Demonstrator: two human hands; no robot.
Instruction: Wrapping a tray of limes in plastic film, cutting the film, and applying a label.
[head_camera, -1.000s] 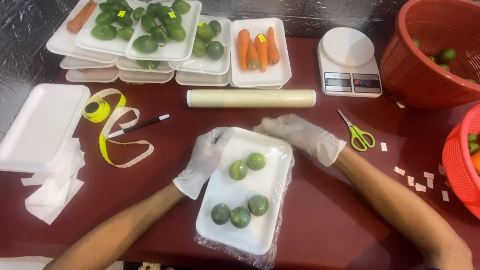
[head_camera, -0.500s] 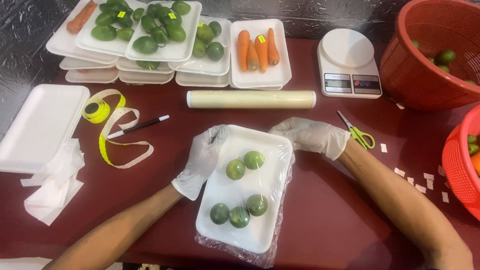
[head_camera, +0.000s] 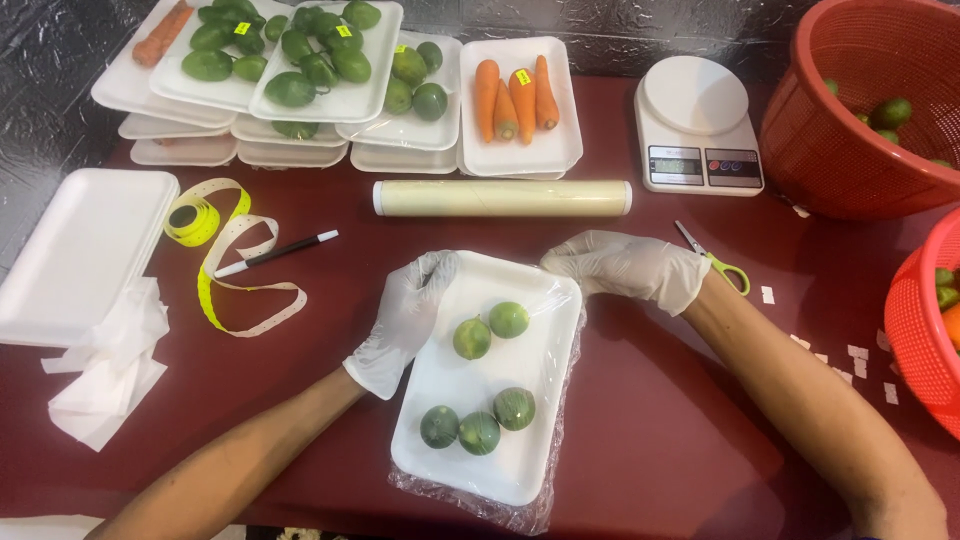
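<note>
My left hand (head_camera: 408, 315), in a thin white disposable glove, lies flat with fingers loosely spread along the left rim of a white foam tray (head_camera: 487, 395) near the front edge of the dark red surface (head_camera: 660, 430). My right hand (head_camera: 625, 268), gloved the same way, cups the tray's far right corner, fingers curled over glossy clear film (head_camera: 560, 385) that is stretched across the tray top and bunches in wrinkles beneath its near edge. Five small round limes (head_camera: 478, 385) sit under the film: two paler green ones toward the far end, three darker, mottled ones clustered toward the near end.

Just beyond the tray lies a long cylinder of cling film roll (head_camera: 502, 197), yellowish and smooth. Toward the back edge stand stacked foam trays of green fruit (head_camera: 300, 60) and one tray of three orange carrots (head_camera: 515, 95). A white digital kitchen scale (head_camera: 698, 125) with a round platform sits at the back right, beside a red perforated plastic basket (head_camera: 860, 130). Green-handled scissors (head_camera: 715, 262) lie just right of my right hand. At the left edge rests a pile of empty foam trays (head_camera: 85, 250) over crumpled white paper (head_camera: 105, 365), with a curling yellow label strip (head_camera: 225, 255) and a black pen (head_camera: 275, 253) nearby.
</note>
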